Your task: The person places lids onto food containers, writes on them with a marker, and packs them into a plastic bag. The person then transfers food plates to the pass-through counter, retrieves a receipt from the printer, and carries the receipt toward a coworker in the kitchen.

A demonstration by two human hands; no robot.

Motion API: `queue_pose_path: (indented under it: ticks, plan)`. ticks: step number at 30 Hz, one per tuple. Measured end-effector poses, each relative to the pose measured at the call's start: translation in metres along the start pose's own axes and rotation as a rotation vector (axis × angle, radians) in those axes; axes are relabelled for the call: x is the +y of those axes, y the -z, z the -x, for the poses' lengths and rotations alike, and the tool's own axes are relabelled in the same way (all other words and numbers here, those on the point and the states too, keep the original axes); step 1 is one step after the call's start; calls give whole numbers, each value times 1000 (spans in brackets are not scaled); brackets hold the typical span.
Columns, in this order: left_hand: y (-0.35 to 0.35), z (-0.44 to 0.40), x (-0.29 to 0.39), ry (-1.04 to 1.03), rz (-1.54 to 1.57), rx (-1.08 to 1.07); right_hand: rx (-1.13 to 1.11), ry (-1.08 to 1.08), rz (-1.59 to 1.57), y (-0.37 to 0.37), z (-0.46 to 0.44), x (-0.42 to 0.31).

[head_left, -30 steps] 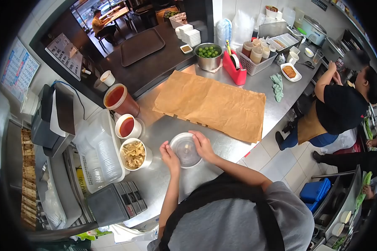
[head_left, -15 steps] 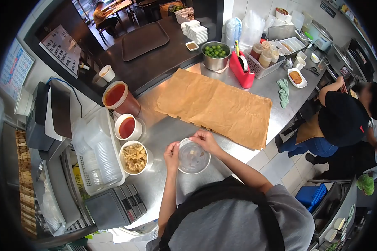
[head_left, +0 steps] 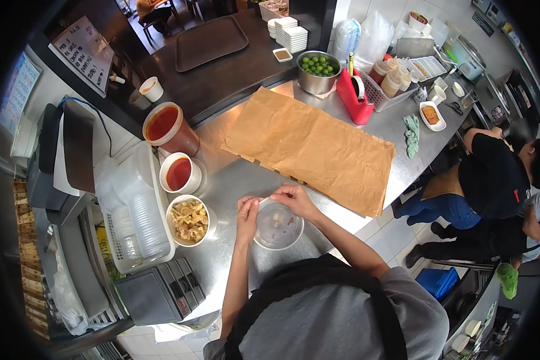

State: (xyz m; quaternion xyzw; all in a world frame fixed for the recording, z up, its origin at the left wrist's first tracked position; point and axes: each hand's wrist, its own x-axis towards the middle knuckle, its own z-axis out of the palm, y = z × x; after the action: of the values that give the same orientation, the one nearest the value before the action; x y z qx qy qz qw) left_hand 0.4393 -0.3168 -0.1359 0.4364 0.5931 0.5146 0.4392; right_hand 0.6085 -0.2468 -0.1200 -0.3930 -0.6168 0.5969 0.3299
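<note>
A round white tub with a clear plastic lid sits on the steel counter just in front of me. Pale and dark bits show blurrily through the lid. My left hand has its fingers closed at the rim's upper left. On the far edge of the lid, my right hand grips with thumb and fingers together. To the left stand an uncovered tub of fried pieces and a white tub of red sauce. A brown paper bag lies flat beyond my hands.
A tall container of red liquid stands behind the sauce tub. At left is a white basket of plastic lids. A pot of limes, a red tape dispenser and sauce bottles line the back. Co-workers stand at right.
My view has shifted slightly. Both hands stay at the lid's rim, with little visible movement. At right, a co-worker behind the nearer one has come further into view.
</note>
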Motion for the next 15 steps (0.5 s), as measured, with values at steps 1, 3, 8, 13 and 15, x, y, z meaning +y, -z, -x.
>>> queue_pose_path:
  ticks: [1, 3, 8, 13, 15]
  plan:
    - [0, -1, 1, -1, -7, -17, -1, -6, 0, 0, -1, 4]
    - [-1, -3, 3, 23, 5, -26, 12, -2, -26, -1, -4, 12]
    - [-5, -3, 4, 69, 46, 22, 49, 82, 83, -4, -5, 13]
    - [-1, 5, 13, -206, -281, 368, 78, 116, 389, -4, 3, -19]
    - [2, 19, 38, -346, -482, 335, 338, 565, 812, -12, 3, -40]
